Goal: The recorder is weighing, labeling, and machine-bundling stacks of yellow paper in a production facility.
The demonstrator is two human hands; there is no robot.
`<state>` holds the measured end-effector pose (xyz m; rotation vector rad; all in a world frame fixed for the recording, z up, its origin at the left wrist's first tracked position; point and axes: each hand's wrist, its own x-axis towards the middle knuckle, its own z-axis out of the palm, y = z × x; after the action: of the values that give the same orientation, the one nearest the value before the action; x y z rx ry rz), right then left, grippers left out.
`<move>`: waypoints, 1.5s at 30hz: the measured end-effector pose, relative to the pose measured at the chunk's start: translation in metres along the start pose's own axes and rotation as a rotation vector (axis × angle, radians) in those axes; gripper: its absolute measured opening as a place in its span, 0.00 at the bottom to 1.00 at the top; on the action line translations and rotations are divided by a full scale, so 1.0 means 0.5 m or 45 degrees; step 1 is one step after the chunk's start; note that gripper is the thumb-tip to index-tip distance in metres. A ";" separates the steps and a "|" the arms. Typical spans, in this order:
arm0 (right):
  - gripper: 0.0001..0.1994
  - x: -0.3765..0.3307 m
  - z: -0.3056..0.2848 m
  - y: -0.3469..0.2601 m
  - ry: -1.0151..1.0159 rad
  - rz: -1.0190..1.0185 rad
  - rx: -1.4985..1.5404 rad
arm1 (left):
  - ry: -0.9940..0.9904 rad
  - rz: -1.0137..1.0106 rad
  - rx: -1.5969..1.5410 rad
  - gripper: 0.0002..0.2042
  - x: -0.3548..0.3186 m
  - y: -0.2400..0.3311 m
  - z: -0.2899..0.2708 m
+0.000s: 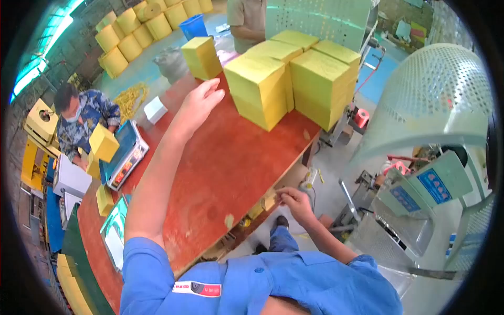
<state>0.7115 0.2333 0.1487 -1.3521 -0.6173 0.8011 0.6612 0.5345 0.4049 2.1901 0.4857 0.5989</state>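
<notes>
My left hand [202, 102] reaches out over the red-brown table [220, 173], fingers stretched out and holding nothing. It is nearest to tall stacks of yellow paper [262, 89], which stand upright to its right. A separate yellow paper stack [202, 60] stands just beyond the fingertips, apart from them as far as I can tell. My right hand [295, 205] hangs beside the table's right edge with its fingers curled together. Whatever those fingers hold, if anything, is too small to make out.
At the left, a masked person [86, 113] handles a yellow block [103, 143] at a scale [126, 155]. Another person [247, 26] stands beyond the stacks. A perforated metal machine guard [425, 94] rises at the right. Yellow rolls [128, 50] are piled far back.
</notes>
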 end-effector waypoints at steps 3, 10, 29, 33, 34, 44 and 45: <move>0.11 0.170 -0.019 -0.063 0.032 -0.123 0.154 | 0.100 0.094 0.294 0.27 0.205 -0.020 0.018; 0.14 0.474 -0.047 -0.060 0.581 -0.467 0.086 | 0.131 -0.281 0.876 0.27 0.463 -0.086 0.152; 0.23 0.497 -0.019 -0.023 0.819 -0.441 -0.549 | -0.076 -0.139 0.871 0.24 0.362 -0.146 0.193; 0.20 0.334 0.043 -0.040 0.759 -0.331 -0.563 | -0.212 0.009 0.773 0.22 0.246 -0.133 0.163; 0.20 0.276 0.057 -0.042 0.757 -0.295 -0.574 | -0.293 0.130 0.740 0.21 0.210 -0.125 0.161; 0.18 -0.067 0.135 -0.110 0.462 -0.233 -0.188 | -0.620 0.801 0.516 0.20 -0.126 0.016 0.076; 0.18 -0.059 0.140 -0.134 0.485 -0.241 -0.185 | -0.452 0.935 0.582 0.23 -0.118 0.018 0.077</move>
<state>0.6481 0.2499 0.2260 -1.5045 -0.4986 0.3370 0.6362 0.4753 0.3750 2.8391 -0.4429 0.4746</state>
